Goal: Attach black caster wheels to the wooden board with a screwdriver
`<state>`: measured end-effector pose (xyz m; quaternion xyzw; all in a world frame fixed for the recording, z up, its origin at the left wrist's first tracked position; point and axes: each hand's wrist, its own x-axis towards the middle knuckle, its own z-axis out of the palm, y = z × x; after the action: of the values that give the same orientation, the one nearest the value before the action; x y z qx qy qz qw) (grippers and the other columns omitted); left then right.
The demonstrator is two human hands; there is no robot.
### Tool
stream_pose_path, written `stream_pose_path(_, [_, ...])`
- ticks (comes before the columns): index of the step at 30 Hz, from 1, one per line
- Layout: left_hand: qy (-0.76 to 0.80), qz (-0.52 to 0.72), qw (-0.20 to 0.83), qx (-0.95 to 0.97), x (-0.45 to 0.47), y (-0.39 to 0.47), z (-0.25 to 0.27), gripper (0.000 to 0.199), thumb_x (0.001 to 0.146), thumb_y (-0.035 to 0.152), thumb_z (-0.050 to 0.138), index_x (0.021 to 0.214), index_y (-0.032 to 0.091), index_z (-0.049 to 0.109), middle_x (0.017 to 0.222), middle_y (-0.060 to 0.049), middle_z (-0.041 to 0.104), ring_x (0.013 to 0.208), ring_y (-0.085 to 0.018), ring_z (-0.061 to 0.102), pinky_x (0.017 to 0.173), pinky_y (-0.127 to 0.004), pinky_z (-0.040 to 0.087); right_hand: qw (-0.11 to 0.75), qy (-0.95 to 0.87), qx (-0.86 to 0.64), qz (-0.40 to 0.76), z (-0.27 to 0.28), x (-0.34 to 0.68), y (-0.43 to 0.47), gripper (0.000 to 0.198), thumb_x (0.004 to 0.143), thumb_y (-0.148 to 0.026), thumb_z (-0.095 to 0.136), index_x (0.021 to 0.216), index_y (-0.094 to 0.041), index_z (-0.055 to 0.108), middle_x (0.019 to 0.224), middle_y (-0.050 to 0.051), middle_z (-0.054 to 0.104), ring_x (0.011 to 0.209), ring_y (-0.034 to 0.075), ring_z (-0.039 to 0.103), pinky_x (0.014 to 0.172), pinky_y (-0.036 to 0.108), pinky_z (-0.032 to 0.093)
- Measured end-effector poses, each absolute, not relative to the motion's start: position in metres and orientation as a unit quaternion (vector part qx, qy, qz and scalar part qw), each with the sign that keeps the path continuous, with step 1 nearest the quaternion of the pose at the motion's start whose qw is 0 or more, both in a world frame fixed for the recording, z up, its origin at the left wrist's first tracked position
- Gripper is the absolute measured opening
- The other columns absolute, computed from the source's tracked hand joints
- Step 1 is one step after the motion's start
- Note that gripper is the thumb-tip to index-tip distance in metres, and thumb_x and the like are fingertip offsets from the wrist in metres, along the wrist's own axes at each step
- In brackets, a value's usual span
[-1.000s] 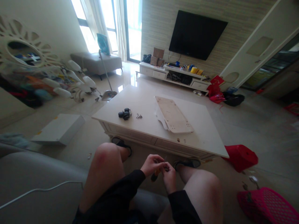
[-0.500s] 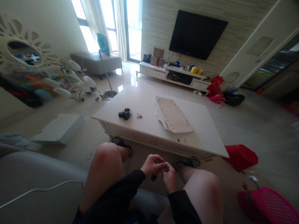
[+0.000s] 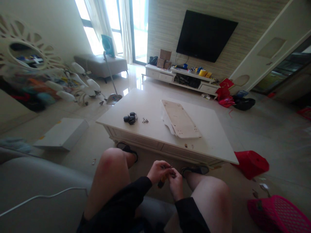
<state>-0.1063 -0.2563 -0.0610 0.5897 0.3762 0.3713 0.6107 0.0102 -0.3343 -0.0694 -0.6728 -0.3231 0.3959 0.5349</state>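
Note:
My left hand [image 3: 157, 172] and my right hand [image 3: 176, 184] meet between my knees, short of the coffee table. The fingers of both are closed and their tips come together. Below the left fingers hangs an orange-and-black handle [image 3: 160, 183], which looks like a screwdriver's; the fingers cover the rest of it. What my right fingers pinch is too small and covered to make out. Beyond, on the table [image 3: 150, 139], lie a long pale panel [image 3: 181, 118] with holes near its ends, black casters [image 3: 130, 118] and a small heap of screws [image 3: 145, 120].
Small brown bits [image 3: 186, 145] lie near the table's front edge. A red stool-like object [image 3: 252, 164] and a pink basket [image 3: 279, 212] stand at the right. On the left floor is a white box [image 3: 62, 132]. A white cable [image 3: 43, 196] crosses the grey sofa [image 3: 43, 174].
The view has shifted very slightly. Both hands stay together in the same place, and the orange-and-black handle has turned or moved a little between them.

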Motion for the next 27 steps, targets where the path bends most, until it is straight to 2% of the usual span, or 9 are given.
stream_pose_path(8, [0.385,0.374,0.604,0.589,-0.104,-0.259,-0.053,0.032,0.078,0.048,0.091,0.080,0.017,0.085,0.080,-0.009,0.081,0.074,-0.021,0.072,0.071,-0.031,0.055,0.536,-0.324,-0.672,0.395,-0.069,0.013,-0.334,0.041,0.074,-0.058,0.083,0.085,-0.018,0.078,0.076,0.004,0.076,0.072,0.020,0.067,0.067,0.029,0.052])
stream_pose_path(14, [0.388,0.378,0.594,0.595,-0.103,-0.261,-0.054,0.016,0.080,0.034,0.089,0.080,0.018,0.085,0.080,-0.007,0.080,0.077,-0.020,0.073,0.074,-0.030,0.055,0.535,-0.320,-0.676,0.393,-0.072,0.014,-0.335,0.040,0.073,-0.057,0.083,0.082,-0.018,0.075,0.074,0.003,0.074,0.072,0.019,0.065,0.068,0.030,0.052])
stream_pose_path(22, [0.393,0.397,0.577,0.595,-0.107,-0.260,-0.059,0.011,0.082,0.028,0.085,0.083,0.017,0.085,0.081,-0.007,0.081,0.077,-0.020,0.072,0.076,-0.030,0.054,0.531,-0.320,-0.671,0.406,-0.070,0.011,-0.334,0.034,0.072,-0.051,0.082,0.079,-0.019,0.074,0.074,0.003,0.075,0.072,0.020,0.068,0.070,0.030,0.053])
stream_pose_path(27, [0.383,0.393,0.586,0.596,-0.103,-0.261,-0.063,0.014,0.083,0.030,0.085,0.083,0.016,0.085,0.079,-0.007,0.081,0.074,-0.020,0.072,0.071,-0.029,0.053,0.529,-0.316,-0.674,0.407,-0.071,0.012,-0.335,0.034,0.071,-0.050,0.082,0.082,-0.018,0.075,0.076,0.004,0.076,0.072,0.021,0.069,0.070,0.031,0.053])
